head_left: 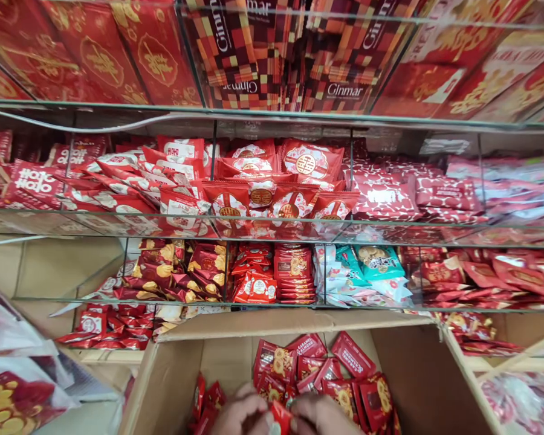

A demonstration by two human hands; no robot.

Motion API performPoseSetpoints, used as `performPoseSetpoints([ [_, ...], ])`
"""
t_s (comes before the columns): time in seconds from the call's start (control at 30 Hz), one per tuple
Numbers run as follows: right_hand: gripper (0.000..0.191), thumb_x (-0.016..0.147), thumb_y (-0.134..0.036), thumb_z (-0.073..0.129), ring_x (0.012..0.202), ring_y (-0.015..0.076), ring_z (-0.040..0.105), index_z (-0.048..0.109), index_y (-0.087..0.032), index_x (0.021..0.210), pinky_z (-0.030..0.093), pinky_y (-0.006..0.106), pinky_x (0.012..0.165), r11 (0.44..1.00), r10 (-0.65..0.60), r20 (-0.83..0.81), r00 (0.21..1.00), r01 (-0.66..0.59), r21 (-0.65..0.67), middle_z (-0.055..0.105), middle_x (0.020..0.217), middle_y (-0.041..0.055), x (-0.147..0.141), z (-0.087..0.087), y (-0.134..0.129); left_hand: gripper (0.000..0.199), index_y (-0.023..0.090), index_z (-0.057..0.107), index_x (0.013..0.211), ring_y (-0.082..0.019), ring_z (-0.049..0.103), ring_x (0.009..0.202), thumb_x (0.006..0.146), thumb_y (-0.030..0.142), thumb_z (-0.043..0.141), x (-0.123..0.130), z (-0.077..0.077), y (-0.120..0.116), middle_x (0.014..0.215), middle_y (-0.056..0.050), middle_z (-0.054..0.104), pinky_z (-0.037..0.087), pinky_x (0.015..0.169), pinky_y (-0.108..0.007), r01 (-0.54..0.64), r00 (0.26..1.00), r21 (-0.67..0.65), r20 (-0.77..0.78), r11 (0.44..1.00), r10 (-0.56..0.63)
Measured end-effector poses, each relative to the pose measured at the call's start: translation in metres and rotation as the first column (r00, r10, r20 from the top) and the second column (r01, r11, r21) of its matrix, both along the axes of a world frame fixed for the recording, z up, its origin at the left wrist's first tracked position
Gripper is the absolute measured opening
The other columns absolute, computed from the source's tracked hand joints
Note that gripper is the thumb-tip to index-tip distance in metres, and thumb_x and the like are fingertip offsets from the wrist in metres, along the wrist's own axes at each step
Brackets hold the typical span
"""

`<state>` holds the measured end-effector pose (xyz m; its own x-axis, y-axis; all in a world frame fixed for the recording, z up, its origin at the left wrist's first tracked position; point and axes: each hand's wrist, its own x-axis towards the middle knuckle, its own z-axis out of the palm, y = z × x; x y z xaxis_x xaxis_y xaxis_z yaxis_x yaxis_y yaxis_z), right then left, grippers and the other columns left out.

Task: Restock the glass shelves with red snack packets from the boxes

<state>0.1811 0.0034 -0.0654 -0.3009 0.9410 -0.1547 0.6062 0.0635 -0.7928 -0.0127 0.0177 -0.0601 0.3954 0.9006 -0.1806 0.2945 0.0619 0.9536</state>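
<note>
Low in the view, my left hand [241, 413] and my right hand [323, 415] are close together over an open cardboard box [412, 368]. Between my fingertips is a small red snack packet [281, 415] with a pale patch, and both hands pinch it. The lower parts of both hands are cut off by the frame edge, and they look slightly blurred. Beneath and beyond them, inside the box, lie several red caramel and almond packets [352, 355]. More red packets [208, 402] are heaped at the box's left side.
Behind the box rise glass-fronted shelves [272, 227] filled with red packets. A compartment with teal packets [381, 266] is just above the box's back flap. Dark checked Ginmar packs [344, 90] stand higher up. White plastic bags [13, 374] are at the left.
</note>
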Motion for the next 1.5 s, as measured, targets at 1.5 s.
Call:
performPoseSetpoints([
  [1.5, 0.03, 0.069, -0.043, 0.06, 0.047, 0.0055, 0.048, 0.054, -0.014, 0.072, 0.035, 0.018, 0.045, 0.954, -0.276, -0.679, 0.681, 0.106, -0.281, 0.056, 0.057, -0.003, -0.004, 0.012, 0.0, 0.032, 0.02, 0.054, 0.108, -0.018, 0.056, 0.097, 0.08, 0.03, 0.043, -0.013, 0.159, 0.066, 0.108, -0.004, 0.061, 0.041, 0.088, -0.031, -0.07, 0.846, 0.702, -0.335, 0.708, 0.415],
])
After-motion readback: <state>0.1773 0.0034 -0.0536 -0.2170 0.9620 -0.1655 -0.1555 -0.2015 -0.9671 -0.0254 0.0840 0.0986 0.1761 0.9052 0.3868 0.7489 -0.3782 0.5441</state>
